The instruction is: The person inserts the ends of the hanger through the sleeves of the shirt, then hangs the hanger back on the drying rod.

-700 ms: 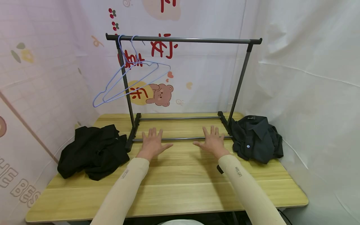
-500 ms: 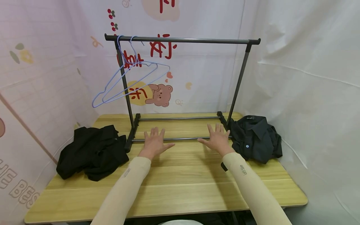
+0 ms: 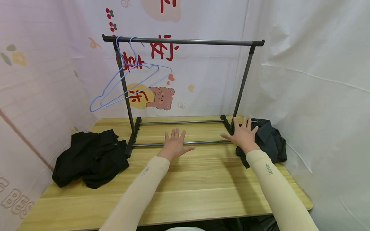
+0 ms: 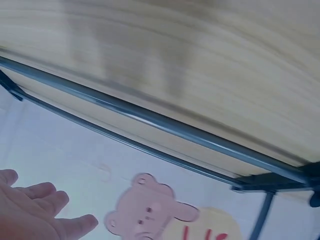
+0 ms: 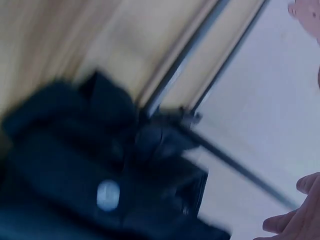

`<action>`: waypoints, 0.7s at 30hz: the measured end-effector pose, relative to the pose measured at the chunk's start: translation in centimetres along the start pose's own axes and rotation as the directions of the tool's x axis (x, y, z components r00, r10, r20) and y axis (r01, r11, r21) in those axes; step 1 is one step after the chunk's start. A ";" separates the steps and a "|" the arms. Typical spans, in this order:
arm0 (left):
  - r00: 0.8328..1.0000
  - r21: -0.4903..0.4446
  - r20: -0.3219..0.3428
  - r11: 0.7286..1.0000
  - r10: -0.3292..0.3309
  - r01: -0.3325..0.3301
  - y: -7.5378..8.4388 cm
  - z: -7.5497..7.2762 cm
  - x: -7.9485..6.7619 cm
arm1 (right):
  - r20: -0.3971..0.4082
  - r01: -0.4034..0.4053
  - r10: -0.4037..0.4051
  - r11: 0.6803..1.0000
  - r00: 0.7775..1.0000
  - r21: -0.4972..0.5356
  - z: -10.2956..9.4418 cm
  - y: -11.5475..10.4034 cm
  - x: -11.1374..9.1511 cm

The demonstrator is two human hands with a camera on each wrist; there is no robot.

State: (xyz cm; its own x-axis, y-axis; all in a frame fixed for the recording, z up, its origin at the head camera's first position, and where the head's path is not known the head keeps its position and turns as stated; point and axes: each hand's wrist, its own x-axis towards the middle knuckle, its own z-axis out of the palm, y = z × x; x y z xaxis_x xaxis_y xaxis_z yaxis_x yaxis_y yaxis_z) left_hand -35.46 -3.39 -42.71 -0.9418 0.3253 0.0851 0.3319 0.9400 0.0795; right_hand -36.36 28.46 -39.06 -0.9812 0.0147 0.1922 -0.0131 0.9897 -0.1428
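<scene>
Near the right hand [image 3: 244, 136] lies a dark shirt [image 3: 271, 139].

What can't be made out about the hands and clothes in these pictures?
Head view: part of the dark button-up shirt, behind the right hand and right sleeve.
Head view: the shape of the black garment, hidden by its own folds.
Left wrist view: part of the left hand, cut off by frame edges.
Right wrist view: the shirt's stitching, blurred.

The left arm [image 3: 141, 189] and right arm [image 3: 278, 184], both long-sleeved, extend forward. The left hand [image 3: 174, 147], palm down, spreads its fingers [image 3: 176, 133], its thumb [image 3: 188, 149] pointing inward; the right hand [image 3: 244, 135] is likewise splayed, set farther out from the body's midline.
</scene>
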 end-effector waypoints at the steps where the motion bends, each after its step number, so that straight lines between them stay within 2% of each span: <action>1: 1.000 -0.004 0.004 1.000 0.009 -0.009 0.5 0.0 0.3 | -0.009 -0.014 0.014 1.000 1.000 0.005 -0.5 0.7 0.0; 4: 0.999 -0.024 0.021 0.999 0.040 -0.039 2.1 -0.1 0.9 | -0.021 -0.063 0.064 0.998 0.998 0.015 -2.0 2.6 0.0; 11: 0.996 -0.065 0.041 0.995 0.076 -0.073 5.9 -0.2 2.1 | 0.059 -0.190 0.187 0.981 0.981 0.049 -4.4 5.8 -0.3; 15: 0.994 -0.086 0.051 0.992 0.097 -0.093 8.6 -0.2 2.7 | 0.099 -0.246 0.237 0.965 0.966 0.092 -4.1 7.1 -0.3; 21: 0.991 -0.131 0.057 0.985 0.120 -0.112 12.7 0.0 3.6 | 0.164 -0.326 0.305 0.938 0.938 0.117 -2.3 8.6 -0.5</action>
State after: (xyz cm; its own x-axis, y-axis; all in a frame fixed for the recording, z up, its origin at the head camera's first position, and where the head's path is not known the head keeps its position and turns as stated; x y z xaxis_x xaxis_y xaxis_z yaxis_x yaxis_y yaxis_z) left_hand -34.61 9.65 -41.42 -0.8965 0.4416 0.0371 0.4397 0.8758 0.1990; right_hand -35.58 37.30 -38.19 -0.9560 0.2924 -0.0230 0.2848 0.9071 -0.3099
